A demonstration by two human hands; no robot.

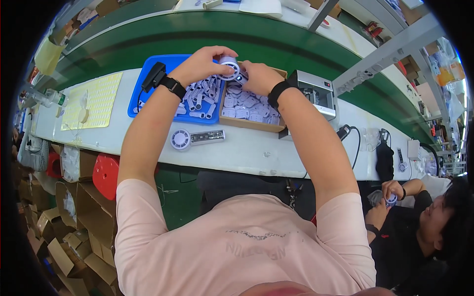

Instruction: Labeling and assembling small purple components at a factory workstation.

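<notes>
Over the bins, my left hand (207, 61) grips a white handheld fan (228, 72) by its round head, thumb and fingers around the rim. My right hand (260, 78) is closed on the same fan at its handle side; its fingertips hide part of it. Beneath the hands, a cardboard box (253, 124) holds many flat white plastic pieces (244, 104). Beside it, a blue tray (170, 64) contains small elongated white parts (198, 101). A second fan (180, 140) lies on the table nearer to me, its handle open with the inside showing.
A black device (154, 76) with a cable rests on the tray's left side. Right of the box stands a metal-cased machine (316, 93). A yellow sheet (94, 101) lies at left. At right, another person's hands (385, 203) hold a similar fan. Cardboard boxes (74, 246) crowd the floor at left.
</notes>
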